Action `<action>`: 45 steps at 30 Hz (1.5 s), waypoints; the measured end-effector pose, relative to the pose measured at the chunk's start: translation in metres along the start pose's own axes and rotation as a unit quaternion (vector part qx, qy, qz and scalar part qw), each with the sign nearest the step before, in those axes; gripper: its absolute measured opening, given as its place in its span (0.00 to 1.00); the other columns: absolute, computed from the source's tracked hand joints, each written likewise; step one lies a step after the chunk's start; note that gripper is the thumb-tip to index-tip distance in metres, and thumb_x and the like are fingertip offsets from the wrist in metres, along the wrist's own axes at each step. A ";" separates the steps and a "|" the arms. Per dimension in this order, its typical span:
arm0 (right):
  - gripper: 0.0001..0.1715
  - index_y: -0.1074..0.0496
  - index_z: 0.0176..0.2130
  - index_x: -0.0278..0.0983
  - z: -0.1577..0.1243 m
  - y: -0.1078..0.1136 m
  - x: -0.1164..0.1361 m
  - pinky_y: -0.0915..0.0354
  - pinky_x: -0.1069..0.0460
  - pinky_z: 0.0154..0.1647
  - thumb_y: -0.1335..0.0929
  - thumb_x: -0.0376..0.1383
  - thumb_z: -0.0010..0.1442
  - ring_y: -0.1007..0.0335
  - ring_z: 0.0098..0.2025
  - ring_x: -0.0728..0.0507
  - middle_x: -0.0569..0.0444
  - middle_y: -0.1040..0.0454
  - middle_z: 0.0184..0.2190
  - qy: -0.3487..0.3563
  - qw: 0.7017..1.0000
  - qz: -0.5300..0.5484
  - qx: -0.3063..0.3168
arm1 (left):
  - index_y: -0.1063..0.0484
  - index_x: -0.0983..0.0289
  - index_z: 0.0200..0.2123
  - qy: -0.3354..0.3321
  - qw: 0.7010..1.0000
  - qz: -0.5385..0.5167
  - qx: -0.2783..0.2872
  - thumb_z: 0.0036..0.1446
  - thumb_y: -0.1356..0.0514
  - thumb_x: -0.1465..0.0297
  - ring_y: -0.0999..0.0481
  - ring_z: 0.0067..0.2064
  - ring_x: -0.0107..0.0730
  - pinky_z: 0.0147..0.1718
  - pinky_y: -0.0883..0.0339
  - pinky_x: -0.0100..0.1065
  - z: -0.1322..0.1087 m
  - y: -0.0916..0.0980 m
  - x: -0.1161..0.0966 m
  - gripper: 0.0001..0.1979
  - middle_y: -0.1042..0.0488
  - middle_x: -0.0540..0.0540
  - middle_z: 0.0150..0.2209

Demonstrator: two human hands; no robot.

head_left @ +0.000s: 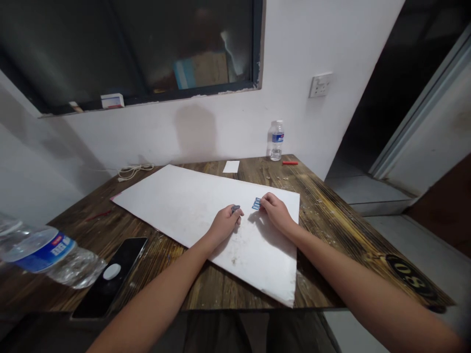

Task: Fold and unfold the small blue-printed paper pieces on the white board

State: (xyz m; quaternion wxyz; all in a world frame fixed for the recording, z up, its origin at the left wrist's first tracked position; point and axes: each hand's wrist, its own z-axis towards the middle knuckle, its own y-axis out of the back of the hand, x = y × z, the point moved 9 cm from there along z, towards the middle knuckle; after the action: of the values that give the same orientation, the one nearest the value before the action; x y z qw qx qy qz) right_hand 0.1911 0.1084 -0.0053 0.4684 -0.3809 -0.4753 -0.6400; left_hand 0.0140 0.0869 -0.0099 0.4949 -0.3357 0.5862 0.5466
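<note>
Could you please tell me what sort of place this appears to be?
It looks like a plain indoor workroom, perhaps: a worn wooden table holds a large white board, and a wall socket sits on the white wall behind.

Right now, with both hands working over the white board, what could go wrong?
The blue piece and gray piece are small and sit at the fingertips of the right hand and left hand, so either might slip and drop. The left forearm also passes close to the phone, which lies at the front edge of the table and could get knocked off.
</note>
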 end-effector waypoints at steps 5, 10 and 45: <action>0.11 0.35 0.27 0.39 0.001 0.006 0.002 0.43 0.51 0.32 0.38 0.42 0.57 0.35 0.29 0.45 0.58 0.31 0.23 0.009 1.000 -0.002 -0.023 | 0.33 0.64 0.34 0.059 0.996 -0.060 -0.012 0.57 0.46 0.62 0.41 0.18 0.20 0.17 0.48 0.26 0.001 0.001 0.009 0.11 0.35 0.47 0.24; 0.12 0.34 0.27 0.38 -0.005 -0.006 0.022 0.43 0.51 0.34 0.37 0.41 0.59 0.36 0.30 0.45 0.57 0.30 0.25 0.080 0.996 -0.014 0.045 | 0.33 0.65 0.36 0.054 0.994 -0.092 -0.019 0.57 0.47 0.64 0.37 0.19 0.21 0.18 0.44 0.26 0.001 0.001 0.009 0.10 0.31 0.49 0.26; 0.11 0.32 0.30 0.39 -0.025 -0.024 0.061 0.41 0.48 0.39 0.34 0.40 0.64 0.36 0.35 0.43 0.53 0.29 0.30 0.271 0.947 -0.134 0.108 | 0.27 0.67 0.33 0.019 0.998 -0.016 0.054 0.56 0.40 0.63 0.31 0.19 0.23 0.20 0.38 0.28 -0.003 -0.012 -0.001 0.11 0.25 0.53 0.25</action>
State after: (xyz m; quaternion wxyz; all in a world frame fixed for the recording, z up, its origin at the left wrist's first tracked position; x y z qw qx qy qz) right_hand 0.1504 0.0724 0.0392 0.5283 -0.0730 -0.4433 -0.7205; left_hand 0.0247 0.0816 -0.0126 0.5097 -0.3283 0.6189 0.4995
